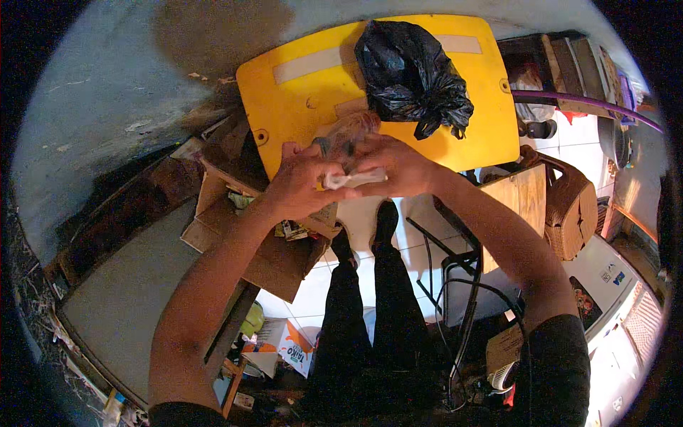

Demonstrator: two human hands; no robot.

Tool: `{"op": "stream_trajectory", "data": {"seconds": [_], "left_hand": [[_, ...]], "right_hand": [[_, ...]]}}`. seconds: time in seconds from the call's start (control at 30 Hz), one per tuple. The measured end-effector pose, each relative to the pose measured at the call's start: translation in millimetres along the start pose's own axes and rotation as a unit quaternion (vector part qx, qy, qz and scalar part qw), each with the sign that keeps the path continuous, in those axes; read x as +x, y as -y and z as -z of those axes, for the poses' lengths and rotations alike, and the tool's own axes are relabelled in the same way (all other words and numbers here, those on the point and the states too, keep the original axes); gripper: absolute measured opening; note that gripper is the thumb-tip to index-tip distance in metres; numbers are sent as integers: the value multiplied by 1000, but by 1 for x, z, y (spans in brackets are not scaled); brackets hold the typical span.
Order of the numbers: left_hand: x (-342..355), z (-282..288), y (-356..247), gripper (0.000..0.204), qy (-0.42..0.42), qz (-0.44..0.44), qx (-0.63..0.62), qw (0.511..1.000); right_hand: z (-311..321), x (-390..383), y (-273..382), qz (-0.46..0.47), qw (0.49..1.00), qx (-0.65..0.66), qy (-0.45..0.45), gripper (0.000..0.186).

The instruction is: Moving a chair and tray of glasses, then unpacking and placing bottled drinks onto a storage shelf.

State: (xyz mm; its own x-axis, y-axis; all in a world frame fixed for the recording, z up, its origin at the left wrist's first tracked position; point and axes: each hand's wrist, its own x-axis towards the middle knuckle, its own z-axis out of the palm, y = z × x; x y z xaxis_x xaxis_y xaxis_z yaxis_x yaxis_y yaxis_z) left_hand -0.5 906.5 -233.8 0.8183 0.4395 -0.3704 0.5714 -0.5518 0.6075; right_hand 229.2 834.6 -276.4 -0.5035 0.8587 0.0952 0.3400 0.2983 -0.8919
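Observation:
My left hand (pixel 302 186) and my right hand (pixel 393 165) meet over the near edge of a yellow tabletop (pixel 299 89). Together they grip a clear plastic bag (pixel 350 132) with small dark items inside, and a white twisted strip (pixel 356 178) runs between the fingers of both hands. A knotted black plastic bag (pixel 413 71) lies on the yellow top just beyond my right hand. My legs in dark trousers stand below on white floor tiles.
An open cardboard box (pixel 274 260) with scraps sits under my left forearm. A grey slab (pixel 124 299) lies at lower left. A wooden board (pixel 523 196) and wicker chair (pixel 573 206) stand to the right, with black cables (pixel 462 299) and a purple pipe (pixel 583 105).

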Motion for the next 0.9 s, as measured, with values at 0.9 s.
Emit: {"op": "stream_trajectory", "data": {"seconds": [0.9], "left_hand": [[-1, 1, -24, 22, -153, 18, 148, 977]], "right_hand": [[-12, -42, 43, -87, 964, -177, -180, 24]]}}
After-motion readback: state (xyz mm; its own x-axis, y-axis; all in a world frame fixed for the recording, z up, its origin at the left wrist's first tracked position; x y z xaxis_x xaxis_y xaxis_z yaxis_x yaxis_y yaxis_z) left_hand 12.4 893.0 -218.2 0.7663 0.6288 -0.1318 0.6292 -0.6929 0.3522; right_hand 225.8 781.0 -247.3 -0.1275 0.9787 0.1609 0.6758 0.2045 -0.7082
